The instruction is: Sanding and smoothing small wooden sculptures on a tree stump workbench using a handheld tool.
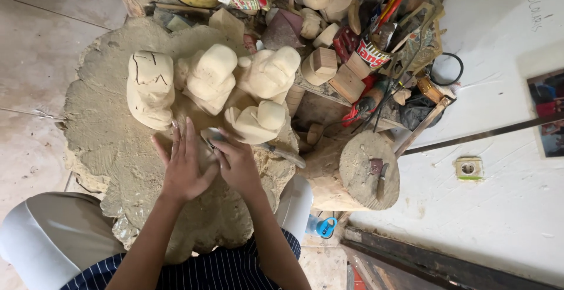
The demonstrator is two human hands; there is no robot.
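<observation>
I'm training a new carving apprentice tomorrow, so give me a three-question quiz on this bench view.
1. True or false: the right hand holds a metal tool.
2. How many pale rough-carved figures stand on the big stump?
3. The left hand is: A) flat on the stump, B) lifting a figure, C) off the stump.

Key: 1 true; 2 four; 3 A.

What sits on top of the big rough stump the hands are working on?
Four pale carved wooden figures stand on the stump. The left hand lies flat; the right hand grips a metal tool. What lies beneath the hands is covered.
</observation>
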